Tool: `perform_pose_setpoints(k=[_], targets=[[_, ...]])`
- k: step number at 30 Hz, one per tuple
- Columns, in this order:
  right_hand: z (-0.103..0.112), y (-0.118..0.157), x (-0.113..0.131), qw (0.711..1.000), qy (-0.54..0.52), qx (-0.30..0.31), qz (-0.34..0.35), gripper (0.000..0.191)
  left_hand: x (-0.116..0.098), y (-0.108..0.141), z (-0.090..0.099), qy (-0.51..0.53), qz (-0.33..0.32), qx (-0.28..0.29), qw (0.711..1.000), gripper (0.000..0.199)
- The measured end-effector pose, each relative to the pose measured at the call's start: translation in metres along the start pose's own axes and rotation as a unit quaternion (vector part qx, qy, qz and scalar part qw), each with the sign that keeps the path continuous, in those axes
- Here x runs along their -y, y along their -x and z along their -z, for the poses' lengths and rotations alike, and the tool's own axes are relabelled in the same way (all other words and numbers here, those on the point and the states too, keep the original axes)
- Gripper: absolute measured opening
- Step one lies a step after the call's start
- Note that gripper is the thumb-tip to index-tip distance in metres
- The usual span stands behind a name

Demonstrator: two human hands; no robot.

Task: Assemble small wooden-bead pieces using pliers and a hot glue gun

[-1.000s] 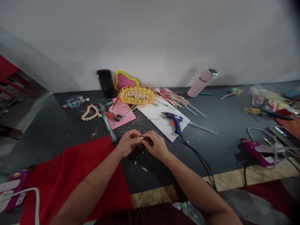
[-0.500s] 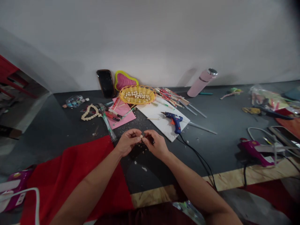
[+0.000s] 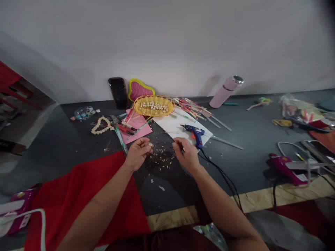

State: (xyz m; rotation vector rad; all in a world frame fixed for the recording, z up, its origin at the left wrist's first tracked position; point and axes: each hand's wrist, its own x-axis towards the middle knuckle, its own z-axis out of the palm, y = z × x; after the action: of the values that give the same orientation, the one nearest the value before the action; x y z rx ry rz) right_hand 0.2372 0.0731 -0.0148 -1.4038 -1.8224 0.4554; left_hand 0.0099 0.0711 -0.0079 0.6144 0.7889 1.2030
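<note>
My left hand (image 3: 138, 154) pinches a small cream-coloured cluster (image 3: 150, 145) between thumb and fingertips, above the dark table. To its right and apart from it, my right hand (image 3: 186, 155) is curled with thumb and fingers together; whether it holds anything small I cannot make out. Pale crumbs (image 3: 162, 158) lie scattered between the two hands. Beyond them stands a yellow woven basket (image 3: 138, 111) with several similar cream clusters (image 3: 154, 106). A blue glue gun (image 3: 196, 134) rests on a white board (image 3: 170, 122) just past my right hand.
A cream heart-shaped frame (image 3: 101, 126), red-handled pliers (image 3: 125, 129) and pink paper (image 3: 143, 129) lie left. Pencils and glue sticks (image 3: 196, 111), a pink bottle (image 3: 225, 93) and a phone (image 3: 118, 92) are behind. Red cloth (image 3: 96, 188) covers the near left; a purple glue gun (image 3: 288, 169) is right.
My hands have parted: the left moved slightly left with the small cluster, the right moved right toward the blue glue gun. The crumbs between them now show more fully.
</note>
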Motion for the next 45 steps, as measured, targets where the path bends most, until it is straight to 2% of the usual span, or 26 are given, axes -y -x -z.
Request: perform_pose_setpoints(k=[3, 6, 12, 16, 29, 34, 37, 39, 42, 44, 45], targets=[[0.028, -0.014, -0.021, 0.991, 0.095, -0.084, -0.049, 0.027, 0.002, -0.001, 0.001, -0.001, 0.001, -0.003, 1.0, 0.023], [0.049, -0.024, -0.037, 0.97, 0.186, -0.12, -0.104, 0.029, 0.004, 0.0, 0.0, 0.0, 0.003, -0.002, 1.0, 0.022], [0.056, -0.024, -0.054, 0.946, 0.252, -0.03, -0.201, 0.034, 0.006, 0.0, 0.0, -0.004, 0.006, 0.004, 1.0, 0.022], [0.056, -0.024, -0.056, 0.934, 0.26, 0.003, -0.245, 0.037, 0.006, 0.001, 0.002, -0.008, -0.002, 0.006, 1.0, 0.02], [0.059, -0.026, -0.057, 0.907, 0.297, 0.083, -0.289, 0.049, 0.005, 0.002, 0.001, -0.012, -0.011, 0.002, 1.0, 0.018], [0.06, -0.031, -0.057, 0.905, 0.287, 0.083, -0.304, 0.043, 0.005, 0.001, 0.002, -0.004, -0.011, 0.008, 1.0, 0.015], [0.06, -0.031, -0.059, 0.914, 0.253, 0.055, -0.311, 0.039, 0.006, 0.0, 0.002, 0.003, -0.01, 0.0, 1.0, 0.016], [0.06, -0.031, -0.06, 0.931, 0.194, 0.011, -0.31, 0.036, 0.005, 0.0, 0.002, 0.009, -0.01, -0.003, 1.0, 0.018], [0.059, -0.03, -0.054, 0.946, -0.014, -0.072, -0.316, 0.035, 0.004, -0.001, 0.002, 0.013, -0.012, -0.002, 1.0, 0.018], [0.059, -0.031, -0.044, 0.925, -0.2, -0.099, -0.307, 0.033, 0.004, 0.0, 0.002, 0.015, -0.012, 0.0, 1.0, 0.017], [0.058, -0.031, -0.037, 0.907, -0.283, -0.093, -0.297, 0.032, 0.003, 0.0, 0.002, 0.016, -0.011, 0.0, 1.0, 0.017]])
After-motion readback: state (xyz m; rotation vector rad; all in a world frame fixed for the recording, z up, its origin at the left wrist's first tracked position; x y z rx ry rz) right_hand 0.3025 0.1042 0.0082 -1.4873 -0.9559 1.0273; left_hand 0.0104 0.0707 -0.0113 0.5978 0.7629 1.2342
